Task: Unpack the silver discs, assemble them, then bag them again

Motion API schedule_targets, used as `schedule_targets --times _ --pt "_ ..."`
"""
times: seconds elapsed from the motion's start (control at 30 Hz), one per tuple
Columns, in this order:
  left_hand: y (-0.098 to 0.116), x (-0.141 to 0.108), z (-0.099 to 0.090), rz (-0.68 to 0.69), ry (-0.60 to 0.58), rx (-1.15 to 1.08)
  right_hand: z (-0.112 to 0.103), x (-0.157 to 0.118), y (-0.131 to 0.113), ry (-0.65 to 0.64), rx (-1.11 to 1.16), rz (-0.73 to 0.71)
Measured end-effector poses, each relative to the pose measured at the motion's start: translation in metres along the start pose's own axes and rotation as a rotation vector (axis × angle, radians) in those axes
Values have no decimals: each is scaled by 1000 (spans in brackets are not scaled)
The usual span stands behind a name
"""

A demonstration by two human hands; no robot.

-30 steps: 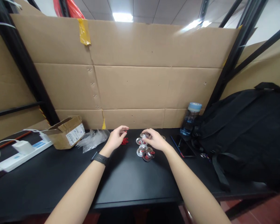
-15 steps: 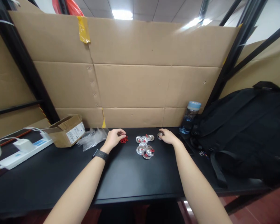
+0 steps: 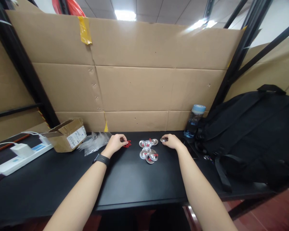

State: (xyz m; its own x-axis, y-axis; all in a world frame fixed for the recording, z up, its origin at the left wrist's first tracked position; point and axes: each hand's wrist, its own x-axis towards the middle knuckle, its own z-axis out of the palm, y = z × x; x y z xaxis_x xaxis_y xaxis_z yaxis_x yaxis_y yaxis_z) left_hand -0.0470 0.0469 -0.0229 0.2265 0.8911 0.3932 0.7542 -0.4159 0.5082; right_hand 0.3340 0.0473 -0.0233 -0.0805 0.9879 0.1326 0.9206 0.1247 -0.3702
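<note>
My left hand (image 3: 115, 143), with a black watch on its wrist, is at the small pile of red cord loops (image 3: 127, 144). Its thumb and index finger are closed at the pile's left edge, seemingly on a loop. On the right, my right hand (image 3: 172, 141) has its fingers closed on a small silver finger cymbal (image 3: 162, 140) at the tabletop; part of the disc is hidden by the fingers. Between the hands lie several more silver finger cymbals (image 3: 153, 156) with red loops, overlapping in a front cluster and a back row (image 3: 147, 144).
A clear plastic bag (image 3: 95, 143) and an open cardboard box (image 3: 71, 136) lie left on the black table (image 3: 139, 189). Farther left is a white power strip (image 3: 21, 160). A blue-lidded bottle (image 3: 194, 121) and black backpack (image 3: 255, 134) stand right. Cardboard panels (image 3: 135, 86) close off the back.
My right hand has turned slightly, and the cymbal at its fingertips shows more of its face. My left thumb and finger have come closer together at the red loops.
</note>
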Motion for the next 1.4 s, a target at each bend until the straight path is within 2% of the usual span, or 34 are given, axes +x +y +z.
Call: schedule_targets --times 0.1,0.3,0.43,0.53,0.63,0.8,1.0,1.1,1.27,1.4 --pt "10 -2 1 93 -2 -15 -2 1 0 9 1 14" --pt "57 -15 11 410 -228 -120 -3 1 4 29 -16 43" --pt "78 -23 24 525 -324 -119 -6 0 4 62 -27 30" --pt "78 -24 30 527 -326 -99 -8 -1 -4 132 6 -20" --pt "75 -23 29 486 -289 -68 -9 -6 -24 181 115 -137" --pt "75 -22 27 532 -299 -127 -9 -21 -66 125 238 -386" --pt "76 -23 36 520 -261 -106 -5 -26 -83 103 224 -429" --pt "75 -22 30 495 -211 -126 -2 -28 -87 78 251 -447" --pt "75 -19 13 451 -86 -139 4 -35 -102 -30 349 -563" --pt "75 -19 9 465 -25 -89 10 -37 -112 -11 362 -573"
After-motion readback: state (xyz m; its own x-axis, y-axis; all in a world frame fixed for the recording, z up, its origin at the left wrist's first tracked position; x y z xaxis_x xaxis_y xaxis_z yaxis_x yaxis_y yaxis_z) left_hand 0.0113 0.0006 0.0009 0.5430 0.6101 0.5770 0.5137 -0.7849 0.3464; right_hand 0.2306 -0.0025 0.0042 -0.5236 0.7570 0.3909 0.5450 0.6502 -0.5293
